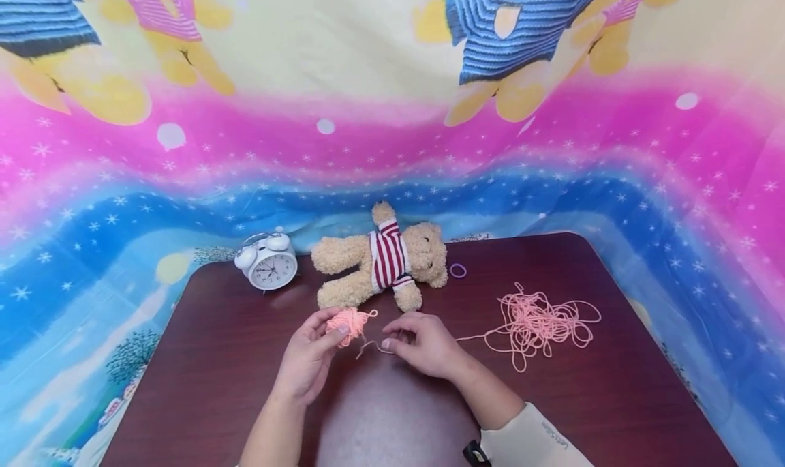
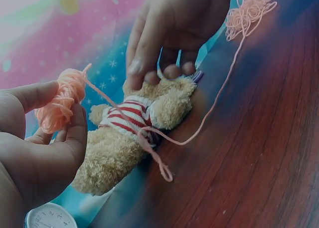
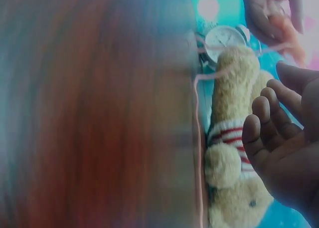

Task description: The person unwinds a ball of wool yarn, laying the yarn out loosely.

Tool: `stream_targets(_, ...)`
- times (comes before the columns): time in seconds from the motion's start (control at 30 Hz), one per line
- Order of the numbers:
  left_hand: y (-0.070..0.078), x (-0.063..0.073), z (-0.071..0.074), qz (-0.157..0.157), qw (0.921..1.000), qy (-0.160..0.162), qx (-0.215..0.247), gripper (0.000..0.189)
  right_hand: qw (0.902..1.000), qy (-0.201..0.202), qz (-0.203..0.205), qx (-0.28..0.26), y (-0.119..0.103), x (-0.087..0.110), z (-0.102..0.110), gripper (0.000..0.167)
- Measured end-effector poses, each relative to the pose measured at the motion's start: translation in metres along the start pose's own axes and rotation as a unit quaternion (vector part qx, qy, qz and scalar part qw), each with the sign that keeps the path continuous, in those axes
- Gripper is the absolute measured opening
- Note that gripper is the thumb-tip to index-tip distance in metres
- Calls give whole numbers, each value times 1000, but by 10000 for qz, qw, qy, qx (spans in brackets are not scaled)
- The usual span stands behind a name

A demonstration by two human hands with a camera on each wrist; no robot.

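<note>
My left hand (image 1: 309,359) pinches a small wound bundle of peach yarn (image 1: 349,325) between thumb and fingers. From the bundle a strand (image 2: 213,111) dangles in a twisted loop, then runs off to a loose tangle of the same yarn (image 1: 542,325) on the right of the table. My right hand (image 1: 423,344) hovers just right of the bundle, fingers loosely bent with nothing between them. In the head view the strand passes behind this hand. Past both hands lies a teddy bear (image 1: 388,261) on its back, wearing a red-and-white striped shirt.
A white twin-bell alarm clock (image 1: 270,266) stands at the back left of the dark wooden table (image 1: 208,385). Beside the bear's head lies a purple hair tie (image 1: 458,270). A colourful printed curtain (image 1: 380,140) surrounds the table's back and sides.
</note>
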State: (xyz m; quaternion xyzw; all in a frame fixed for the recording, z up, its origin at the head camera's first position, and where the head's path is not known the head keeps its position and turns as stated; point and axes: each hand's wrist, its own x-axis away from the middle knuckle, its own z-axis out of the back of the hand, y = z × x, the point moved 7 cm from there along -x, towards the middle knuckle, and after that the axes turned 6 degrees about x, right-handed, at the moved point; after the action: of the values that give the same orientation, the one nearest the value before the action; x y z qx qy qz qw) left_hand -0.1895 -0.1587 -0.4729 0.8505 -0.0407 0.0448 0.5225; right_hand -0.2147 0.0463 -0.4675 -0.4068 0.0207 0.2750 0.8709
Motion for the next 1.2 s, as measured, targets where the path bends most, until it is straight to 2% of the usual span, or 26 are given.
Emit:
stream_targets(0.27,-3,0,-10,43,9999,-92,31,46,9995,-44,311,-54,-19,-6,-18,16)
stream_targets(0.57,-2,0,-10,73,10000,-52,26,45,9988,41,491,-21,-25,-7,-17,5)
stream_targets(0.97,0,0,2,96,9999,61,-26,51,9996,82,244,109,-14,0,8,7)
stream_targets(1.2,0,1,9,41,10000,62,-38,49,9987,380,233,231,-5,6,30,9)
